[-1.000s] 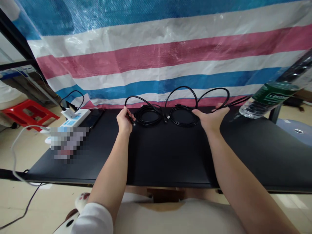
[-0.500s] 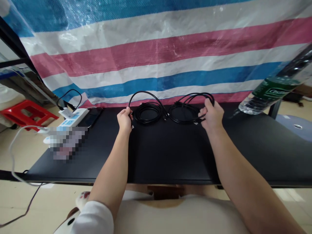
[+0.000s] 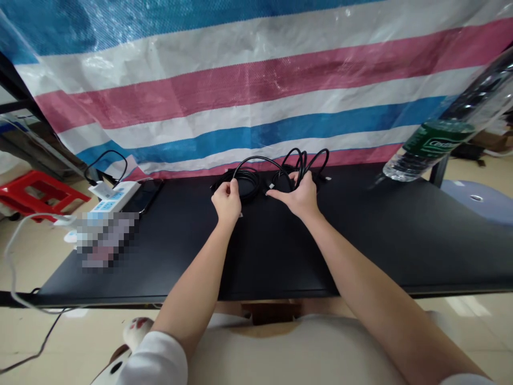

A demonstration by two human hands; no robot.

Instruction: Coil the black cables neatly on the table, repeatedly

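Black cables (image 3: 256,170) lie in coils at the far middle of a black table (image 3: 280,251). My left hand (image 3: 226,201) is closed on one strand of the cable near the left coil. My right hand (image 3: 297,195) grips a bunch of loops (image 3: 306,159) that stand up above its fingers. The two hands are close together, almost touching.
A clear plastic bottle with a green label (image 3: 436,136) leans in at the right. A white power strip (image 3: 113,195) and a dark phone (image 3: 144,195) lie at the table's left end. A striped tarp (image 3: 256,80) hangs behind. A red stool (image 3: 38,192) stands on the floor left.
My right hand gathered the spread-out loops on the right and carried them left toward my left hand. The left hand shifted slightly right, still holding its strand.
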